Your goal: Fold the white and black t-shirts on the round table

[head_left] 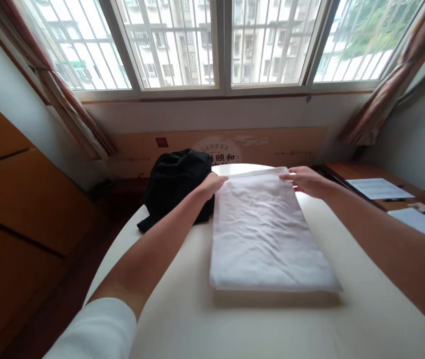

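Observation:
A folded white garment point(261, 234), which looks to be inside a thin see-through plastic bag, is held over the white table. At its far left corner, my left hand point(213, 184) is closed on the bag's edge. My right hand point(304, 180) pinches the far right corner between thumb and fingers. The near edge seems slightly raised, with a shadow below it, and is a little blurred. Close beside my left hand lies a bunched black garment point(178, 182), partly behind my left forearm.
The round white table point(182, 319) stands before a barred window point(220, 45). A flat printed cardboard box point(291, 139) leans against the wall beneath it. Papers point(379, 188) and a pen point(394, 200) lie on a wooden desk at right. Wooden cabinets point(14, 199) stand left.

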### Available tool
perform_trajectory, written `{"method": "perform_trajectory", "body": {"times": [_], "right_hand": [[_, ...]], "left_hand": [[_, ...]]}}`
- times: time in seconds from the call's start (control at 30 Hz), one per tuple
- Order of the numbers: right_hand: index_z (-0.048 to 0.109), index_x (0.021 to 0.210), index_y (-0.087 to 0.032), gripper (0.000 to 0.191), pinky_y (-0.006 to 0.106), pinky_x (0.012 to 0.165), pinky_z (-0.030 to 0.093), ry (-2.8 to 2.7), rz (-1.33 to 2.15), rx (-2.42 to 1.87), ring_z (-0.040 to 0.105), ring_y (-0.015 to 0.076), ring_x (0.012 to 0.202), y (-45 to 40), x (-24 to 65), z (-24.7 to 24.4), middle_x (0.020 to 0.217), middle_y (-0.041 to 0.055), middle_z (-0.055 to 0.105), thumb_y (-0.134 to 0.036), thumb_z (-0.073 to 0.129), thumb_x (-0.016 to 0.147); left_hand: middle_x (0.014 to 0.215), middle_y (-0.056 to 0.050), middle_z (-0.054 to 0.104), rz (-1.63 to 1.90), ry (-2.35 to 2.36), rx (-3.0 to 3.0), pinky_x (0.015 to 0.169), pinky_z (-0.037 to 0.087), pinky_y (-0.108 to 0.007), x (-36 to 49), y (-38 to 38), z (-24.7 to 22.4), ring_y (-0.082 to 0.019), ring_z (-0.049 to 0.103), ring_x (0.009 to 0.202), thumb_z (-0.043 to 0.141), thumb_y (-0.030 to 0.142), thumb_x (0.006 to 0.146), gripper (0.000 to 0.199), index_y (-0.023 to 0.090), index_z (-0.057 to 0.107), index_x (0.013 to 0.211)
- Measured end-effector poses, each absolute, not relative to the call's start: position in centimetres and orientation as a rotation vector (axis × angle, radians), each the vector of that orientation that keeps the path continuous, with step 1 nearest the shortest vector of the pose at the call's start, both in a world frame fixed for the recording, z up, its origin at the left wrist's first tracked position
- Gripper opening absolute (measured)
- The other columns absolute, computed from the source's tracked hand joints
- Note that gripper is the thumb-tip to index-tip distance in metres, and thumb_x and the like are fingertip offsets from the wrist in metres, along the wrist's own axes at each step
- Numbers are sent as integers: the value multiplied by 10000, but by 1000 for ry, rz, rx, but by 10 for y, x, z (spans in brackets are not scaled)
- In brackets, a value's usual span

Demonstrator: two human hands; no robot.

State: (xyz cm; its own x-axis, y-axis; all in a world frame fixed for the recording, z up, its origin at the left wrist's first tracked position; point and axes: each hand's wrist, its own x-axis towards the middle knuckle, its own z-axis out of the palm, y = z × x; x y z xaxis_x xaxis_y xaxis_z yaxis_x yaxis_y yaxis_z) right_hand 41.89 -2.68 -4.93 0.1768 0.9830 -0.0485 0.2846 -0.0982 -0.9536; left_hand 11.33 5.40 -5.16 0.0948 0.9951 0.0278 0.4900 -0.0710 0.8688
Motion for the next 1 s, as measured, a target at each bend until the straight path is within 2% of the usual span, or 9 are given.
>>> {"method": "perform_trajectory", "body": {"times": [0.1,0.23,0.33,0.43,0.6,0.67,0.8,0.9,1.0], "right_hand": [[583,673,-194,341,287,514,496,-1163,960,-1662,578,162,549,-16,415,-85,603,15,581,-317,899,711],[622,847,-205,163,291,550,510,-1116,760,-1745,605,176,610,-7,420,-107,717,24,636,-336,718,838],[644,1028,-202,160,331,722,551,-1155,535,-1844,669,224,836,11,423,-110,939,75,712,-305,603,914],[679,1028,-185,159,411,947,524,-1225,362,-2003,658,301,1073,26,419,-109,1095,145,731,-259,598,913],[586,1390,-52,514,584,1060,458,-1352,157,-2178,587,461,1283,9,401,-98,1344,315,642,-276,600,928],[478,1516,-19,649,616,1101,430,-1522,4,-2182,523,489,1369,-14,387,-97,1453,337,572,-342,574,961],[422,1605,-82,702,555,1226,366,-1978,-6,-2044,437,391,1508,-71,355,-117,1624,227,492,-514,393,1052],[365,1651,-111,709,563,1303,236,-2079,68,-2084,279,321,1614,-99,342,-136,1734,153,336,-520,269,1080],[307,1677,-93,734,565,1318,185,-2078,72,-2140,218,297,1636,-107,340,-143,1759,134,275,-520,203,1089]], "left_hand": [[770,-90,669,828,1557,1740,808,539,-368,113,62,-79,-304,684,878,754,136,776,111,149,644,783],[978,-72,684,1174,1476,1780,878,525,-306,118,68,-100,-217,674,935,652,89,860,181,173,596,1011],[1052,-88,684,1208,1547,1795,923,515,-305,130,80,-102,-206,678,976,622,89,926,223,175,540,1115],[1082,-154,695,1071,1709,1795,941,521,-368,141,86,-98,-273,691,1023,619,65,933,301,126,515,1208],[1423,-335,546,997,1664,2151,1116,464,-499,134,29,-81,-399,578,1337,609,97,937,498,-2,442,1396],[1548,-305,462,1029,1453,2434,1213,377,-540,120,-23,-78,-398,480,1447,587,147,962,516,36,442,1445],[1501,-148,591,595,813,2681,1204,435,-490,79,-133,-87,-303,545,1412,529,256,1028,493,212,436,1510],[1484,-211,575,568,1065,2535,1166,451,-575,51,-177,-97,-374,544,1387,615,364,979,574,165,438,1488],[1299,-194,639,659,1399,2192,1076,495,-600,39,-190,-98,-382,617,1223,674,483,926,612,162,477,1407]]}}
